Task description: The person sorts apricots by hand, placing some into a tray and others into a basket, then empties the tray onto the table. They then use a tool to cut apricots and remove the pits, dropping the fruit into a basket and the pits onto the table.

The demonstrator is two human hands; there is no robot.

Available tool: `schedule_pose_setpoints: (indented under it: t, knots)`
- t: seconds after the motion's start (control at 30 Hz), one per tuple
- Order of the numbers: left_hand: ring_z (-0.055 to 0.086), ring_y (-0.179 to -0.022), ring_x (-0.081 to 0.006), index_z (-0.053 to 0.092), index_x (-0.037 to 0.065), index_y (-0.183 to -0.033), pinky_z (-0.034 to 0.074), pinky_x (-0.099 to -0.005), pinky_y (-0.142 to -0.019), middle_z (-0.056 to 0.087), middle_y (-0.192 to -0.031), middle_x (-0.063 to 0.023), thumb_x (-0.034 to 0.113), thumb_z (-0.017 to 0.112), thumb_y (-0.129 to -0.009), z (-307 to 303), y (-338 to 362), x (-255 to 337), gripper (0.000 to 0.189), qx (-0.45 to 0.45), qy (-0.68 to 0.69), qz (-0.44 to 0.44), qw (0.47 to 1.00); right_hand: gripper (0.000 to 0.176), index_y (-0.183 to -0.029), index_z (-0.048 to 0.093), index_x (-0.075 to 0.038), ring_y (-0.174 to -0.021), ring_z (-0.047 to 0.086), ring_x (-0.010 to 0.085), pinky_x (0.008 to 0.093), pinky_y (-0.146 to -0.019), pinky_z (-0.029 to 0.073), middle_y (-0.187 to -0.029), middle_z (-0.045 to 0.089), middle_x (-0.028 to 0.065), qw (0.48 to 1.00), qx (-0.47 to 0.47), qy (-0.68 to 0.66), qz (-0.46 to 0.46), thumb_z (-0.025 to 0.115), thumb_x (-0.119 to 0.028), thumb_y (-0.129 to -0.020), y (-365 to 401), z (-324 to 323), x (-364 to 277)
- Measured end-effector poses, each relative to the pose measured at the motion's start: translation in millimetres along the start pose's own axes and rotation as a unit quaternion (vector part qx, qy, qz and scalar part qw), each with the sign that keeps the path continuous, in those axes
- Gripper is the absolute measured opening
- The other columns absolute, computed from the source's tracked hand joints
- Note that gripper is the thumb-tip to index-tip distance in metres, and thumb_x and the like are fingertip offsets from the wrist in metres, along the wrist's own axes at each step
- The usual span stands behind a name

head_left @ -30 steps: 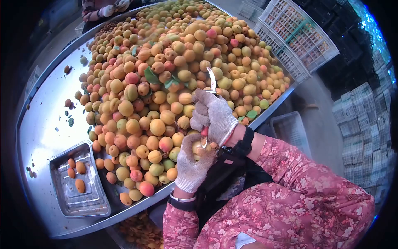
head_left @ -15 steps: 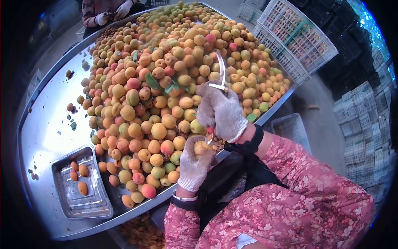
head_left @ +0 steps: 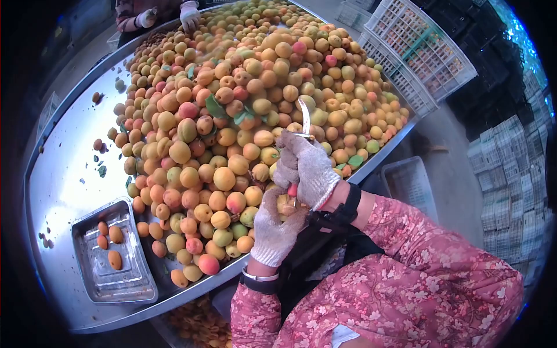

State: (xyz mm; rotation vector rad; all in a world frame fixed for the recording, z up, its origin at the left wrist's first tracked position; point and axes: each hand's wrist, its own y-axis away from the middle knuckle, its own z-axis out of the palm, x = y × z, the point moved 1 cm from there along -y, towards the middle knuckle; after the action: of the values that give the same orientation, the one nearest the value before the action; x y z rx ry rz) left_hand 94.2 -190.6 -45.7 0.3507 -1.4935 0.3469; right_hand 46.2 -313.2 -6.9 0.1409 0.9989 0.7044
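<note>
Fingers [head_left: 270, 203] of L hand [head_left: 272, 229] grip apricot [head_left: 285, 205]; R hand [head_left: 307, 168], knife [head_left: 304, 113] now lower.

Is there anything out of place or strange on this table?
Nothing serious. A few stray apricots lie apart from the pile on the bare metal table, and green leaves are mixed among the fruit.

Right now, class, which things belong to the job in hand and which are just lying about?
In hand: left hand, the apricot it holds, right hand, curved knife, apricot pile, steel tray.
Lying about: white crates, loose leaves.
</note>
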Motion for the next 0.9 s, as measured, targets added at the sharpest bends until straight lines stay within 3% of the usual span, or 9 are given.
schedule_pose_setpoints:
  t: [0.1,0.23,0.37,0.43,0.53,0.6,0.7,0.77,0.9]
  knots:
    - [0.062,-0.081,-0.0149,0.052,0.0,-0.114,0.052,-0.0278,-0.071,0.063,-0.091,-0.0094,0.006,0.075,-0.078,0,-1,-15,0.043,0.022,-0.133,0.106,0.985,0.022,-0.081,0.051,-0.011,-0.036,0.028,0.0097,0.028,-0.038,0.024,-0.049,0.03,-0.007,0.999,0.004,-0.014,0.036,0.052,-0.024,-0.099,-2,-2,-1]
    - [0.062,-0.081,-0.0147,0.051,0.0,-0.116,0.051,-0.0274,-0.072,0.063,-0.093,-0.0085,0.004,0.07,-0.081,5,-1,-24,0.04,0.005,-0.06,0.108,0.992,0.025,-0.08,0.05,-0.012,-0.037,0.026,0.0088,0.0271,-0.041,0.025,-0.049,0.026,-0.0081,0.993,-0.004,-0.096,0.074,0.05,-0.026,-0.099,-9,-7,3]
    - [0.06,-0.081,-0.0137,0.051,0.0,-0.119,0.051,-0.0262,-0.073,0.062,-0.095,-0.0064,0.005,0.059,-0.09,0,-1,0,0.03,-0.019,0.11,-0.057,0.992,0.025,-0.079,0.05,-0.011,-0.038,0.026,0.0086,0.0266,-0.042,0.026,-0.049,0.026,-0.0084,0.99,-0.05,-0.123,0.039,0.05,-0.027,-0.099,-11,3,-11]
    - [0.06,-0.06,-0.0125,0.055,-0.001,-0.116,0.048,-0.0249,-0.052,0.063,-0.083,-0.0068,0.016,0.054,-0.096,-7,-2,2,0.026,0.011,0.08,-0.001,0.997,0.021,-0.083,0.053,-0.009,-0.037,0.028,0.0084,0.0272,-0.042,0.027,-0.05,0.028,-0.0077,0.987,-0.115,-0.109,-0.009,0.051,-0.024,-0.099,-13,2,-25]
    - [0.062,-0.071,-0.0134,0.055,-0.001,-0.12,0.051,-0.0265,-0.062,0.064,-0.088,-0.0076,0.031,0.052,-0.099,-12,-4,-16,0.038,0.009,0.148,-0.022,0.989,0.015,-0.096,0.058,-0.005,-0.04,0.037,0.0072,0.0268,-0.04,0.028,-0.052,0.042,-0.0035,0.978,-0.101,0.171,-0.064,0.051,-0.018,-0.097,11,2,-44]
    - [0.064,-0.087,-0.0156,0.053,0.001,-0.126,0.052,-0.0281,-0.078,0.065,-0.1,-0.0076,0.041,0.048,-0.1,-13,-3,-13,0.048,0.013,0.251,-0.068,0.966,0.02,-0.105,0.06,-0.005,-0.052,0.048,0.0035,0.0226,-0.044,0.036,-0.067,0.056,-0.0029,0.923,-0.145,0.341,-0.107,0.061,-0.02,-0.092,13,-15,-33]
    - [0.063,-0.1,-0.02,0.048,0.002,-0.13,0.055,-0.0326,-0.082,0.062,-0.114,-0.0098,0.048,0.049,-0.098,3,-5,-17,0.056,0.087,0.273,-0.045,0.957,0.037,-0.105,0.061,-0.003,-0.074,0.06,0.0102,0.0246,-0.067,0.049,-0.078,0.064,0.0078,0.827,-0.204,0.511,-0.115,0.073,-0.032,-0.084,37,-16,-31]
    - [0.063,-0.104,-0.0214,0.046,0.003,-0.132,0.056,-0.0347,-0.082,0.059,-0.121,-0.0101,0.046,0.047,-0.099,12,-3,-18,0.055,0.072,0.259,-0.007,0.963,0.044,-0.109,0.061,-0.001,-0.074,0.063,0.0131,0.0262,-0.067,0.051,-0.079,0.064,0.012,0.765,-0.225,0.58,-0.17,0.073,-0.034,-0.082,34,-26,-25]
    - [0.065,-0.097,-0.0201,0.048,0.003,-0.134,0.056,-0.0333,-0.081,0.064,-0.113,-0.0104,0.057,0.037,-0.098,16,2,-20,0.065,0.105,0.251,-0.103,0.957,0.037,-0.107,0.063,-0.002,-0.064,0.062,0.0129,0.0265,-0.058,0.05,-0.076,0.064,0.0077,0.822,-0.246,0.511,-0.054,0.072,-0.028,-0.083,42,-29,-34]
